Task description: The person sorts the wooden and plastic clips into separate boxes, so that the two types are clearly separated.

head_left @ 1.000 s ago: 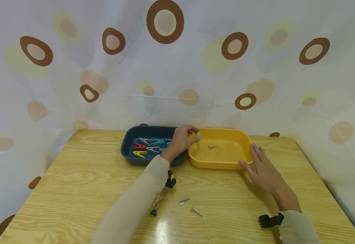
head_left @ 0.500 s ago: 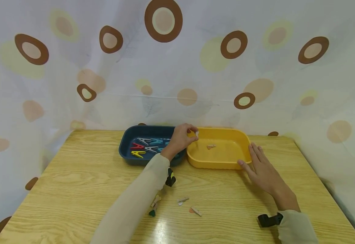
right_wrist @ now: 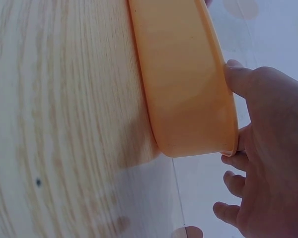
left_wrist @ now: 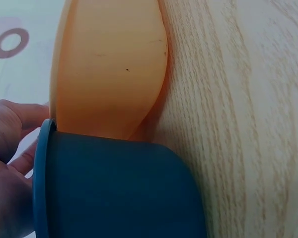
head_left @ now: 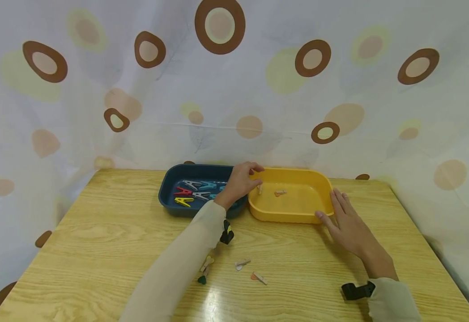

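My left hand (head_left: 240,181) hovers over the left end of a yellow plastic tray (head_left: 291,219), with thumb and fingertips parted and nothing between them. Just below the fingertips, a small wooden clothespin (head_left: 260,189) lies inside that tray. Another small clothespin (head_left: 280,193) with an orange ornament rests near the tray's middle. My right hand (head_left: 349,230) touches the tray's right end, its thumb on the front rim and its straight fingers along the side. In the left wrist view, the trays' walls hide what lies inside them.
A dark blue tray (head_left: 178,210) stands against the yellow one, holding several coloured plastic clothespins (head_left: 184,202). On the wooden table (head_left: 109,232) lie a clothespin with a white ornament (head_left: 243,264), an orange one (head_left: 259,277), and a yellow and green pair (head_left: 205,269). A patterned curtain hangs behind.
My left thumb and fingers have parted, and the small clothespin they pinched has dropped into the yellow tray's left end. My right hand keeps its place on the tray.
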Tool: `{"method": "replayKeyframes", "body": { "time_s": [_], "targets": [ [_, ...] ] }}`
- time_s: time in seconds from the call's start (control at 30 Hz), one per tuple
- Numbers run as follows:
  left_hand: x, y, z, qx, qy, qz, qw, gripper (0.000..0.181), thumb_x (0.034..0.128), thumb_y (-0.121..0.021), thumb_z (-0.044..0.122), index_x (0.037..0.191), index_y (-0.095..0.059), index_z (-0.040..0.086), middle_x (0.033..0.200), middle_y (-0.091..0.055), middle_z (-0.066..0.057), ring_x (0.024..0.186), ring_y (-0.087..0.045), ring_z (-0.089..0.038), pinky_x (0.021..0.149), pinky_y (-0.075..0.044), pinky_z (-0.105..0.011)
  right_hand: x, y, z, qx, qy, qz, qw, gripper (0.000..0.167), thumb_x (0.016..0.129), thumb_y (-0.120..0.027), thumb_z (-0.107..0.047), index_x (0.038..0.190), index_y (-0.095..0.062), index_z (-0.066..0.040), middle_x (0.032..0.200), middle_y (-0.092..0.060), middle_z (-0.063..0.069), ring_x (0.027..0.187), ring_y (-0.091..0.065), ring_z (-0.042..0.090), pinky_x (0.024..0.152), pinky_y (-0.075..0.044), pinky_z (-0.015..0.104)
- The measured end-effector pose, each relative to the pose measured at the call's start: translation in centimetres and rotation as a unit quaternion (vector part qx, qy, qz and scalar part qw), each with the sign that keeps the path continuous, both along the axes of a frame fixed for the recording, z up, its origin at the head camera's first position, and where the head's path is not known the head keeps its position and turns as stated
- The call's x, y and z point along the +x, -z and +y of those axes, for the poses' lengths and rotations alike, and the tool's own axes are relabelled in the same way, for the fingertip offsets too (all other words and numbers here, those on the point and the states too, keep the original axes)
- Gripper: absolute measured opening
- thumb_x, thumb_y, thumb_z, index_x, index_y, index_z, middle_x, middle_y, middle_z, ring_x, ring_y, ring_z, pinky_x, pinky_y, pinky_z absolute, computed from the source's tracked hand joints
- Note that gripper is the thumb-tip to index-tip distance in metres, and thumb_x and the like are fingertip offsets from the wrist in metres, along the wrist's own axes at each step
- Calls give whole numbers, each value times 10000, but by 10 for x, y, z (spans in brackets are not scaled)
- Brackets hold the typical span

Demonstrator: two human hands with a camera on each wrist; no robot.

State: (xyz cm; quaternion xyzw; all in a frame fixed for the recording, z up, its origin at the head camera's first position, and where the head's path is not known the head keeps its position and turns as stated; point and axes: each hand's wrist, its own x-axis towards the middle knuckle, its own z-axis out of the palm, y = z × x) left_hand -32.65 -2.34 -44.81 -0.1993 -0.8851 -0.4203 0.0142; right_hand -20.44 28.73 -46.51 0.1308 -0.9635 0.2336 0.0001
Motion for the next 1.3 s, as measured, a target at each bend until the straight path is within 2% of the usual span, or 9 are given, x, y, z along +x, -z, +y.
{"method": "replayKeyframes", "body": {
  "time_s": [0.33,0.63,0.83,1.07,1.3],
  "targets": [
    [5,-3,-6,206,169,60,9996,332,949,-726,20,1278,-689,-3,1252,-682,-134,1149,-621,-308,984,-528,-373,1,2,0,-26,-8,52,10000,856,1090,-429,-493,1625,5,16,1703,62,185,1556,78,405,1199,-67,648],
    [16,-6,-9,277,285,68,9992,312,964,-725,67,1270,-690,24,1250,-681,-145,1150,-615,-322,978,-521,-384,2,1,0,-5,-9,11,10000,859,1089,-426,-498,1621,-4,28,1700,53,200,1554,74,412,1198,-67,650],
    [29,-10,-13,352,360,228,9985,285,970,-727,105,1254,-706,81,1235,-688,-83,1139,-619,-275,960,-522,-386,2,-2,0,27,1,8,10000,860,1088,-424,-501,1619,-13,38,1698,49,211,1554,72,414,1201,-67,645],
    [48,-10,-23,839,535,245,9947,315,971,-729,116,1279,-692,64,1257,-690,-105,1143,-621,-313,985,-513,-495,0,0,0,61,-13,10,10000,862,1089,-424,-500,1618,-5,36,1693,52,226,1550,75,424,1200,-60,646],
    [70,-8,-38,1294,597,404,9890,335,954,-741,93,1282,-688,47,1210,-707,-106,1094,-623,-351,925,-508,-555,0,0,2,87,-34,1,10000,871,1087,-428,-503,1613,-8,50,1690,54,236,1548,77,430,1200,-65,646]
  ]
}}
